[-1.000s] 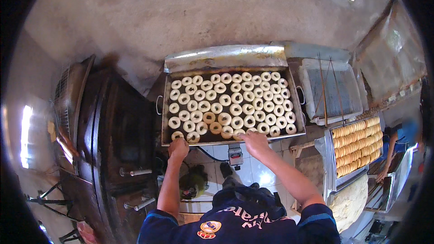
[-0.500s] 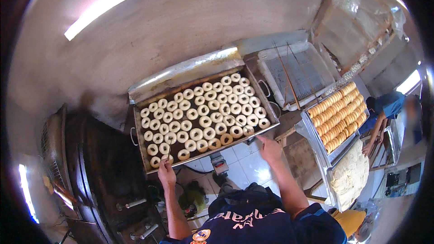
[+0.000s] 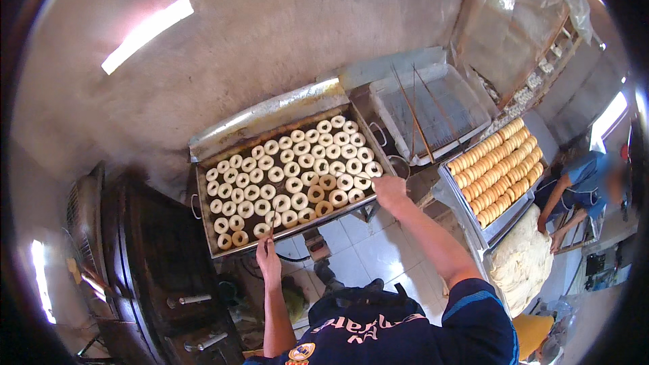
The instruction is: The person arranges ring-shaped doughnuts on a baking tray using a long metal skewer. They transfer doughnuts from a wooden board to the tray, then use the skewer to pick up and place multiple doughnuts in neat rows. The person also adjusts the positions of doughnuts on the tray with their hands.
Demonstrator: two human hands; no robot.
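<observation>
Shifted rightward since the earlier frame, the fryer tray [image 3: 203,192] of pale dough rings [image 3: 287,169] is seen tilted, centre. Left hand [image 3: 268,257] is closed on a thin stick [image 3: 271,233] at the near rim. Right hand [image 3: 390,188] is curled over the tray's right corner. Browned rings [image 3: 497,169] are racked farther right.

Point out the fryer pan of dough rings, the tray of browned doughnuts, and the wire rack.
Fryer pan [image 3: 203,211]: head view, left wall.
Tray of browned doughnuts [image 3: 451,194]: head view, near rim.
Wire rack [image 3: 446,105]: head view, mesh middle.
</observation>
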